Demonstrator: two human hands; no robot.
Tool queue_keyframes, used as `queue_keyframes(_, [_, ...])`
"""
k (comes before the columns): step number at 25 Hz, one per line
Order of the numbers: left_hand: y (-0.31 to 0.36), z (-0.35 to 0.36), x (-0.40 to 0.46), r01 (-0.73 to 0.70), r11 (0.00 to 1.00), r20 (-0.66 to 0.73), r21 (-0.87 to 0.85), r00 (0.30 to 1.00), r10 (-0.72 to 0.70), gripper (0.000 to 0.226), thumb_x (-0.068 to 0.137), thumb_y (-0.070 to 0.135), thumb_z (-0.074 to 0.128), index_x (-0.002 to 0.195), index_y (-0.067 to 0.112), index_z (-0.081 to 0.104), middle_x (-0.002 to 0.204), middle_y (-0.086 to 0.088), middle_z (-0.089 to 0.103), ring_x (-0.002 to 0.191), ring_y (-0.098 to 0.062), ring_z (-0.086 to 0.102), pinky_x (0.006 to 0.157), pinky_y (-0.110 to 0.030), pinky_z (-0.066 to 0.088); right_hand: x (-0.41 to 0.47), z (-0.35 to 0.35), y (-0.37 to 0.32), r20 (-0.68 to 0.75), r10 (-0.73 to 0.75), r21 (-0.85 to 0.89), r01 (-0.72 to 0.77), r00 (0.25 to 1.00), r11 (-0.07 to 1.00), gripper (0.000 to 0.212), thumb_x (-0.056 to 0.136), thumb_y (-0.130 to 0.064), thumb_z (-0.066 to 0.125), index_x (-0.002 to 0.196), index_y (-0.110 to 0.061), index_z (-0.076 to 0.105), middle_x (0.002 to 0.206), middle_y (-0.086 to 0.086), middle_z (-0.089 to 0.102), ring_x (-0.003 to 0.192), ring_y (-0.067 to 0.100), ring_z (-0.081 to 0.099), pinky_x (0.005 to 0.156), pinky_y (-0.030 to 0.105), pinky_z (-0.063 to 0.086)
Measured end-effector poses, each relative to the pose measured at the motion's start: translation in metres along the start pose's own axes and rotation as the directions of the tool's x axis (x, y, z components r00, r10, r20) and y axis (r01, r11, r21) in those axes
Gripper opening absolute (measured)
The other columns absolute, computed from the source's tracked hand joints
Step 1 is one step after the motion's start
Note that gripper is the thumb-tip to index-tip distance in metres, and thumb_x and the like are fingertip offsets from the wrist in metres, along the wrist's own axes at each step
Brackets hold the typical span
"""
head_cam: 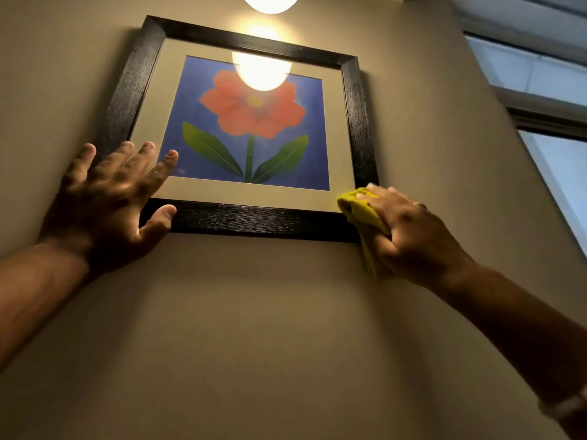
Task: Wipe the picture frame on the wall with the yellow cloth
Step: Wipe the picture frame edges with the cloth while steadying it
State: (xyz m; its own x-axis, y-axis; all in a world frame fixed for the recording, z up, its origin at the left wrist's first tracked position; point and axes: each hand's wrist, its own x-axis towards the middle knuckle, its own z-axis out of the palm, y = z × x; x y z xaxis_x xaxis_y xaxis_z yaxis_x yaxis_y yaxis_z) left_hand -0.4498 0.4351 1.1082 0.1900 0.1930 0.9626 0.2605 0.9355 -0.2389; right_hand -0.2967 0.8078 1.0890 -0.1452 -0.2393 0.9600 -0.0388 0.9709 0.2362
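My right hand (409, 230): clenched around the yellow cloth (362, 214), which is bunched in my palm, with a tail hanging below my fist. I press the wad onto the frame's bottom right corner.

Yellow cloth: soft and limp, so I judge it folds to whatever I push it against. It should be kept balled under the fingers, or the loose tail will drag on the wall (254, 312).

My left hand (108, 198): spread flat and grasping nothing. The fingers lie across the frame's bottom left corner, the thumb (158, 217) lies on the bottom rail, and the palm is over the wall beside it. It looks like a brace.

Picture frame (254, 220): hung high on the wall above me, black and grained, with a pale mat and a red flower print on blue inside. I judge it light and stiff. How it hangs is hidden, so a sideways push could swing or tilt it.

Glazing (254, 122): it reflects the lamp, so it is smooth, likely slippery and breakable. Light pressure there, firmer on the rails.

Where to hold: steady the lower left corner, wipe along the rails from the right corner.

Lamp (270, 1): glowing just above the frame's top edge.

Window (556, 154): well off to the right.
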Motion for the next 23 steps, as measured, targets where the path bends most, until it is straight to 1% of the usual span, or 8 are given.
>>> queue_keyframes(3, [-0.005,0.0,0.0,-0.002,1.0,0.003,-0.003,1.0,0.002,0.076,0.084,0.059,0.028,0.155,0.037,0.012,0.159,-0.013,0.034,0.146,-0.035,0.03,0.119,-0.058,0.009,0.096,-0.016,0.013,0.001,0.106,-0.052,-0.105,0.994,0.993,0.059,0.091,-0.023,0.051,0.146,-0.018,0.03,0.157,0.01,0.027,0.142,0.036,0.028,0.114,0.043,0.03])
queue_keyframes(7, [0.001,-0.001,-0.003,0.056,0.997,-0.01,0.052,0.998,-0.055,0.076,0.084,0.064,0.028,0.154,0.04,0.011,0.16,-0.011,0.033,0.147,-0.035,0.029,0.113,-0.071,0.002,0.178,-0.022,0.008,-0.039,0.296,-0.027,-0.298,0.954,0.954,0.056,0.093,-0.034,0.046,0.145,-0.021,0.029,0.16,0.009,0.017,0.142,0.039,0.025,0.115,0.046,0.027])
queue_keyframes(10, [0.007,-0.01,-0.004,0.15,0.989,0.027,-0.009,0.988,-0.15,0.082,0.08,0.068,0.03,0.154,0.037,0.013,0.163,-0.012,0.023,0.15,-0.038,0.017,0.111,-0.073,0.007,0.113,0.005,-0.005,-0.063,0.285,-0.038,-0.288,0.956,0.957,0.061,0.09,-0.033,0.048,0.147,-0.024,0.026,0.161,0.008,0.014,0.145,0.04,0.014,0.116,0.048,0.021])
queue_keyframes(12, [0.004,-0.015,-0.007,0.195,0.974,0.081,-0.115,0.979,-0.187,0.088,0.078,0.069,0.031,0.156,0.032,0.01,0.166,-0.012,0.011,0.151,-0.04,0.008,0.116,-0.063,0.019,0.05,0.022,-0.02,-0.121,0.339,0.01,-0.34,0.933,0.94,0.063,0.089,-0.03,0.051,0.147,-0.024,0.025,0.161,0.009,0.015,0.145,0.039,0.013,0.115,0.049,0.021])
queue_keyframes(15, [-0.014,-0.017,-0.02,0.134,0.962,0.158,-0.24,0.983,-0.097,0.093,0.082,0.065,0.035,0.157,0.018,0.004,0.166,-0.015,-0.005,0.153,-0.034,-0.002,0.122,-0.047,0.014,0.013,0.037,-0.064,-0.184,0.478,0.047,-0.478,0.859,0.877,0.063,0.087,-0.025,0.053,0.146,-0.02,0.03,0.159,0.013,0.019,0.145,0.041,0.013,0.117,0.048,0.019])
queue_keyframes(17, [-0.029,-0.019,-0.027,0.068,0.952,0.195,-0.299,0.981,-0.008,0.093,0.086,0.061,0.034,0.156,0.009,0.003,0.165,-0.015,-0.009,0.153,-0.026,-0.007,0.124,-0.039,0.006,0.023,0.047,-0.119,-0.142,0.405,0.072,-0.399,0.903,0.914,0.067,0.082,-0.02,0.056,0.145,-0.019,0.033,0.158,0.014,0.022,0.145,0.04,0.012,0.119,0.045,0.014])
queue_keyframes(21, [-0.046,-0.019,-0.028,-0.037,0.978,0.179,-0.204,0.981,0.074,0.089,0.087,0.063,0.016,0.156,0.008,0.006,0.166,-0.012,0.0,0.154,-0.023,0.0,0.125,-0.039,0.001,0.04,0.083,-0.227,-0.04,-0.069,0.028,0.07,0.997,0.997,0.064,0.088,-0.039,0.047,0.147,-0.024,0.027,0.159,0.008,0.02,0.147,0.033,0.01,0.119,0.043,0.007])
queue_keyframes(23, [-0.045,-0.018,-0.028,-0.045,0.982,0.153,-0.184,0.986,0.074,0.087,0.088,0.062,0.016,0.156,0.009,0.009,0.166,-0.012,0.004,0.154,-0.024,0.005,0.124,-0.043,-0.002,0.037,0.08,-0.213,-0.042,-0.082,-0.076,0.078,0.996,0.994,0.065,0.089,-0.045,0.043,0.148,-0.027,0.024,0.16,0.007,0.018,0.147,0.031,0.012,0.119,0.045,0.01])
